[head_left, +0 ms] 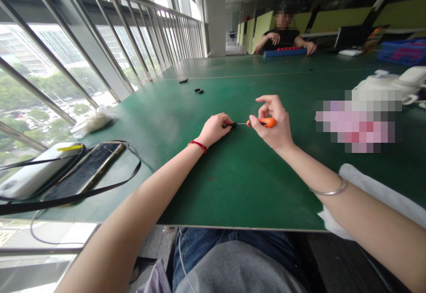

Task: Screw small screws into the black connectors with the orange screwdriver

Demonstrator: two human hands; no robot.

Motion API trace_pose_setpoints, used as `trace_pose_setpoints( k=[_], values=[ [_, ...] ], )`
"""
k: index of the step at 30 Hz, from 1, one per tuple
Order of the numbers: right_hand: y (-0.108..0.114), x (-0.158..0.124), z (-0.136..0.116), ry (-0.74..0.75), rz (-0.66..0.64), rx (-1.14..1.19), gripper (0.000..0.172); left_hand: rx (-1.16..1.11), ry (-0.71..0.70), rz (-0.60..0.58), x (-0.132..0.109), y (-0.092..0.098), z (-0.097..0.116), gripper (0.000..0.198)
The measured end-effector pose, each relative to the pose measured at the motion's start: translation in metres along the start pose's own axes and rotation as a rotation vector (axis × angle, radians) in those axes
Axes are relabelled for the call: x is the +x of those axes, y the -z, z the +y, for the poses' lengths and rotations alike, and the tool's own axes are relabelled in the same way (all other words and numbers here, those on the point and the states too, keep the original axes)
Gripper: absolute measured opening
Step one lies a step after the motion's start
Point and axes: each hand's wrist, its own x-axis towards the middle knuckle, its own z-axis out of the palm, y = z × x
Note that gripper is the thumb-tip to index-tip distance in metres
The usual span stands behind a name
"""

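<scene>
Green work surface (pixel 233 186) runs beside tall windows (pixel 20 98); near its centre, the left hand (pixel 214 129) pinches a small black part (pixel 230 125), while the curled right hand (pixel 270 122) grips an orange-handled screwdriver (pixel 265 123), its thin shaft (pixel 240 124) reaching that part.

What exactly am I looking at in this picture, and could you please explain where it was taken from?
This single picture comes from a camera worn on a person's head, looking down at their own bare arms, so no machine is involved. The right hand holds a small screwdriver with an orange handle. Its thin shaft reaches a small black part held in the left hand. On the green table lie more small black pieces and a dark flat device. Another person sits at the far end of the table.
</scene>
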Motion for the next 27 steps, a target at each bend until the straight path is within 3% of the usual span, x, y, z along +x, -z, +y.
trace_pose_setpoints(
  k=[6,9,13,16,19,25,27],
  values=[
    [0.0010,0.0004,0.0006,-0.037,0.013,-0.032,0.010,0.005,0.008,-0.003,-0.0001,-0.0004,-0.0004,0.016],
    [0.0015,0.0002,0.0010,-0.010,0.025,0.004,0.029,-0.001,-0.001,0.000,-0.0001,-0.0008,-0.0012,0.016],
    [0.0009,0.0002,0.0013,-0.056,-0.065,-0.017,0.013,0.006,-0.006,-0.001,0.0001,-0.0010,-0.0016,0.016],
    [0.0009,0.0001,0.0010,-0.045,-0.029,-0.014,0.009,0.011,0.004,-0.009,0.0003,-0.0012,-0.0017,0.016],
    [0.0011,0.0003,0.0014,-0.024,0.016,0.026,0.028,0.004,0.002,-0.007,0.0000,-0.0011,-0.0016,0.016],
    [0.0013,0.0003,0.0007,-0.065,-0.053,0.010,0.010,0.002,-0.005,0.005,-0.0003,-0.0005,-0.0007,0.016],
    [0.0013,0.0002,0.0003,-0.037,-0.008,0.022,0.018,-0.001,-0.004,0.001,-0.0003,-0.0005,-0.0003,0.016]
  ],
)
